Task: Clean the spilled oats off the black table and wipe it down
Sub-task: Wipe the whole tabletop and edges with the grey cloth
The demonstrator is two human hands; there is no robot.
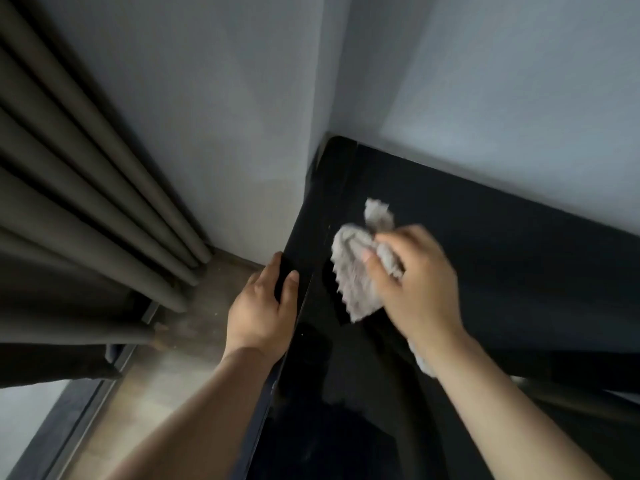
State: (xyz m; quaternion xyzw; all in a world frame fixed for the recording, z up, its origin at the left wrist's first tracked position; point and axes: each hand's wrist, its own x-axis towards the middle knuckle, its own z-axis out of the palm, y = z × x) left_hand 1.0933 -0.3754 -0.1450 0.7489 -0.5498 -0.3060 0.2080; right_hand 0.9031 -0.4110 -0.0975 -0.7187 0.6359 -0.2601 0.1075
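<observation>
The glossy black table [502,258] fills the right half of the view, its far corner against the wall. My right hand [420,285] is closed around a crumpled grey cloth [353,271] that is pressed onto the tabletop near the left edge. A tail of the cloth hangs below my right wrist. My left hand [261,313] is curled over the table's left edge, thumb on top and fingers down the side. A few tiny pale specks dot the surface near the cloth; I cannot tell if they are oats.
A white wall [485,81] runs behind the table and turns a corner at its far end. Dark pleated curtains [76,168] hang on the left. Wooden floor [173,358] lies between the curtains and the table.
</observation>
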